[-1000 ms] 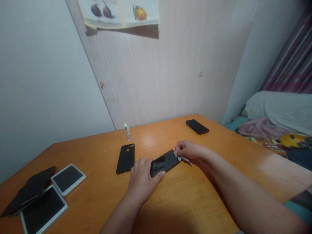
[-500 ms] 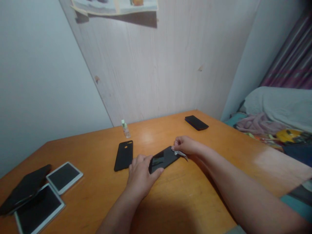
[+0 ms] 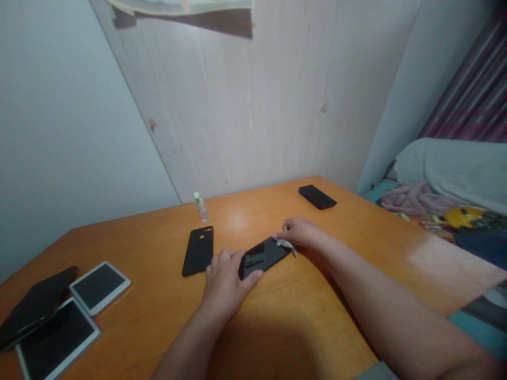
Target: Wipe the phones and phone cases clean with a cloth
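Observation:
A black smartphone (image 3: 263, 257) lies screen up on the wooden table, tilted across the middle of the view. My left hand (image 3: 225, 279) grips its near left end, thumb along the lower edge and fingers at the upper edge. At the far right end, my right hand (image 3: 298, 232) pinches a small whitish wipe or cloth (image 3: 287, 244) against the screen; part of it hangs over the phone's edge. Just left of my left hand lies a black phone case (image 3: 198, 251) with camera cutouts.
A small clear bottle (image 3: 202, 208) with a pale cap stands behind the case. Another dark phone (image 3: 317, 196) lies at the back right. At the left are two white-framed tablets (image 3: 100, 287) (image 3: 59, 340) and a black folding cover (image 3: 37, 306). Bedding (image 3: 447, 174) is beyond the table's right side.
My right hand has shifted slightly left along the phone's end with the whitish wipe. My left hand keeps its grip on the phone. The whole view has shifted a little.

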Demonstrator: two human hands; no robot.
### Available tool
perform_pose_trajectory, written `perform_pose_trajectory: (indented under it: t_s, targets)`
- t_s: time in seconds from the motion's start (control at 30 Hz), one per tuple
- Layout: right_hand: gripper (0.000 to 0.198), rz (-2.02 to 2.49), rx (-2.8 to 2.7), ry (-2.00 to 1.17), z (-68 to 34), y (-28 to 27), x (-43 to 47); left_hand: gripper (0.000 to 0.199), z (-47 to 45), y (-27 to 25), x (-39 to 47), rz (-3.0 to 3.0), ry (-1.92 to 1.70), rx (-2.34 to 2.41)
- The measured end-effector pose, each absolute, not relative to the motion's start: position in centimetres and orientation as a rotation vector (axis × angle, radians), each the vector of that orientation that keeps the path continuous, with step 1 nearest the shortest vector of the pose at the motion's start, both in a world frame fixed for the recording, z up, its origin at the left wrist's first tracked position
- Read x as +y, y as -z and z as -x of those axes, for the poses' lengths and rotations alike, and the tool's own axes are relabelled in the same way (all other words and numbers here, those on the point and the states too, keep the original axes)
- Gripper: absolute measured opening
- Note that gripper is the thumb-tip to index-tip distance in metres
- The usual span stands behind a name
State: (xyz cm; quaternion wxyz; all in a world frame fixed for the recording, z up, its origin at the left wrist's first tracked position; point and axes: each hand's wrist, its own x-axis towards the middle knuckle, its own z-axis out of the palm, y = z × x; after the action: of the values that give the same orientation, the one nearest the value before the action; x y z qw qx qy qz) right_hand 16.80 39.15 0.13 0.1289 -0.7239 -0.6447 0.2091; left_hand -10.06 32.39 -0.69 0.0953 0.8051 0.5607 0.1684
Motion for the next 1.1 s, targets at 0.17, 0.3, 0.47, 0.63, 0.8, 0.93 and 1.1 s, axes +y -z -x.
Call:
perform_pose_trajectory:
  t_s: [0.17, 0.3, 0.47, 0.63, 0.8, 0.93, 1.1]
  targets:
    - [0.045, 1.885, -2.015, -0.917, -18.0, -0.3, 38.7, 0.055, 10.0, 0.7, 32.4, -2.379, -0.473, 1.681]
    - [0.052, 2.066, -1.969, -0.698, -17.4, -0.4, 38.9, 0.055, 9.9, 0.6, 32.3, -2.373, -0.466, 1.683]
    - [0.055, 2.108, -1.931, -0.608, -17.0, -0.2, 39.1, 0.055, 10.0, 0.7, 32.4, -2.372, -0.486, 1.682]
    - [0.047, 1.934, -1.958, -0.92, -17.9, 0.1, 38.8, 0.055, 10.1, 0.9, 32.5, -2.377, -0.491, 1.679]
    - [0.06, 2.196, -1.898, -0.489, -16.5, -0.3, 39.2, 0.055, 10.1, 0.8, 32.4, -2.382, -0.495, 1.667]
    - [0.051, 2.038, -1.964, -0.731, -17.2, -0.3, 38.9, 0.056, 10.1, 0.6, 32.3, -2.372, -0.472, 1.667]
    - [0.048, 2.068, -1.946, -0.701, -17.2, -0.2, 38.7, 0.057, 10.0, 0.5, 32.3, -2.371, -0.457, 1.673]
